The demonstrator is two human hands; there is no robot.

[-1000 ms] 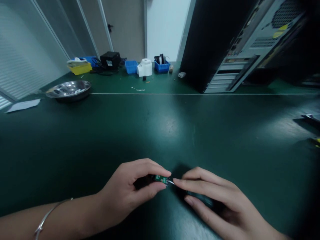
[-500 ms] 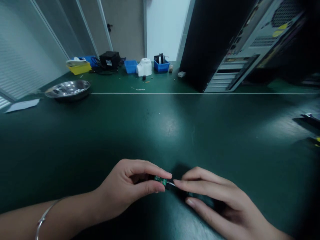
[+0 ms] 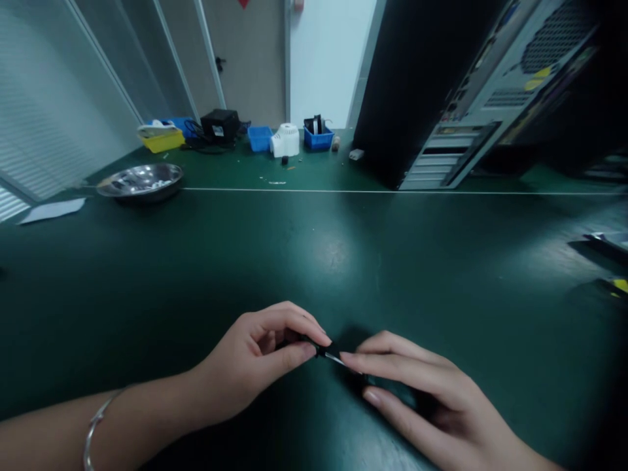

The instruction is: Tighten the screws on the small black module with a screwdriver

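My left hand (image 3: pixel 267 347) is closed, with thumb and fingertips pinching a small circuit board that is now almost wholly covered. Only a dark end (image 3: pixel 320 351) sticks out past the fingertips. From there a thin silvery strip (image 3: pixel 335 358) runs toward my right hand (image 3: pixel 424 392). The right index fingertip lies against the strip's far end, with the thumb just below. Between them sits a small dark part (image 3: pixel 362 377), mostly hidden and hard to tell from the shadow. Both hands are low over the green table (image 3: pixel 235 255).
A steel bowl (image 3: pixel 142 183) stands at the back left, near a yellow bin (image 3: pixel 163 140). Blue bins (image 3: pixel 260 139), a black box (image 3: pixel 220 125) and a white plastic housing (image 3: pixel 285 140) line the back. A computer case (image 3: pixel 417 85) rises at the right.
My left hand has turned the board and shifted slightly, so its green face no longer shows. The right hand has hardly moved. The camera view has tipped up a little.
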